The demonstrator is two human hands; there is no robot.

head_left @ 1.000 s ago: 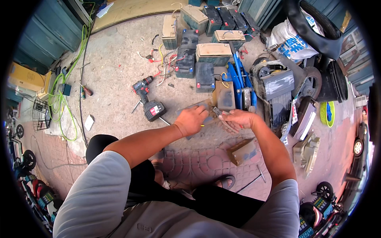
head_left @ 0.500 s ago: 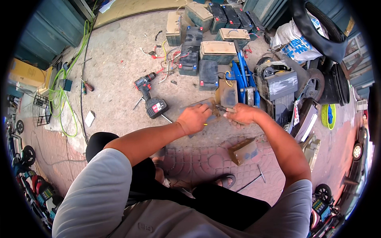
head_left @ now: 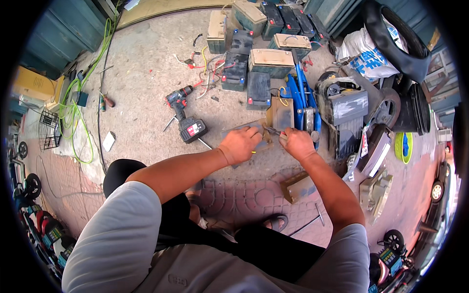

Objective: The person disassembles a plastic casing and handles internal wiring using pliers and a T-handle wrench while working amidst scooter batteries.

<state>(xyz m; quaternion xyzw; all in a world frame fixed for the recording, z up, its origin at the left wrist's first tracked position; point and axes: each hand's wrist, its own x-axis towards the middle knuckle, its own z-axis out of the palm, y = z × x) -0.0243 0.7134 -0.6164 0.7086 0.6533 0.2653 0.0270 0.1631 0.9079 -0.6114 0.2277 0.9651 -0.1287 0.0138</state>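
My left hand point(head_left: 242, 145) is closed on a flat grey battery-like block point(head_left: 265, 142) with brown edges, low over the ground in front of me. Most of the block is hidden by that hand. A small yellow piece point(head_left: 253, 152) shows just below its fingers. Opposite, my right hand point(head_left: 298, 143) grips a slim, pliers-like metal tool point(head_left: 274, 131). Its tip points left and meets the block's brown edge. Behind the tool lies another brown-and-grey block point(head_left: 282, 115), with a yellow wire at its far end.
A cordless drill point(head_left: 187, 115) lies to the left. Several batteries point(head_left: 259, 91) stand beyond my hands, among loose wires. A blue jack point(head_left: 299, 95) and a grey motor-like unit point(head_left: 346, 107) are on the right. Closer in are a brown open box point(head_left: 296, 187) and a T-handle tool point(head_left: 310, 221).
My right hand has turned, its knuckles now more upward, and the right forearm has swung inward. My left hand stays on the block. The view has shifted slightly.
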